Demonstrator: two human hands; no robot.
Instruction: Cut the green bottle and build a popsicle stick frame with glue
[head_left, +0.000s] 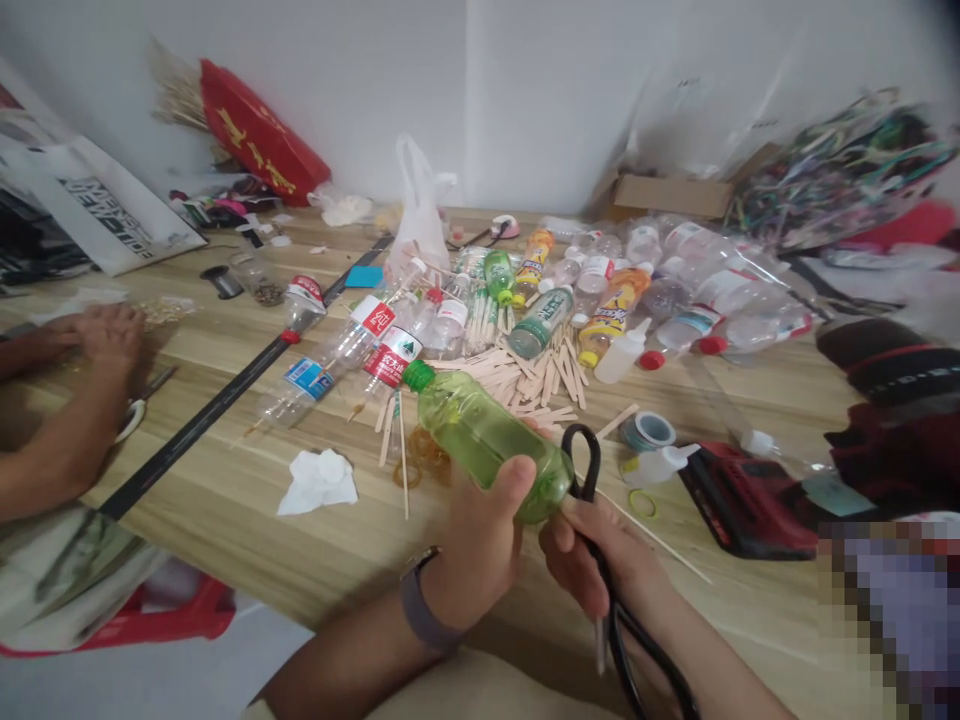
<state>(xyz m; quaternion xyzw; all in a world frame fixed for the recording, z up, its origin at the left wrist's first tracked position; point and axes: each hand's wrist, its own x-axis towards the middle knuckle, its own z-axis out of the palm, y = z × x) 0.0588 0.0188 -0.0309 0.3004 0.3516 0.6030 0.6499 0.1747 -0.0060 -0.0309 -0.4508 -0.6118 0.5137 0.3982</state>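
Note:
My left hand (pixel 480 540) is wrapped around the lower end of a green plastic bottle (pixel 484 435) with a green cap, held tilted above the wooden table (pixel 247 470). Beside the bottle's base, my right hand (pixel 592 555) grips black scissors (pixel 592 480); one handle loop rises by the bottle and the rest runs down past my wrist. A watch sits on my left wrist. Under the bottle lie rubber bands (pixel 420 455) and wooden sticks (pixel 525 375).
Several plastic bottles (pixel 600 300) are heaped at the table's middle and right. A crumpled tissue (pixel 319 480), a tape roll (pixel 649 430), a small glue bottle (pixel 660 465), a red case (pixel 750 500) and a long black ruler (pixel 225 400) lie around. Another person's hands (pixel 90 345) rest at the left.

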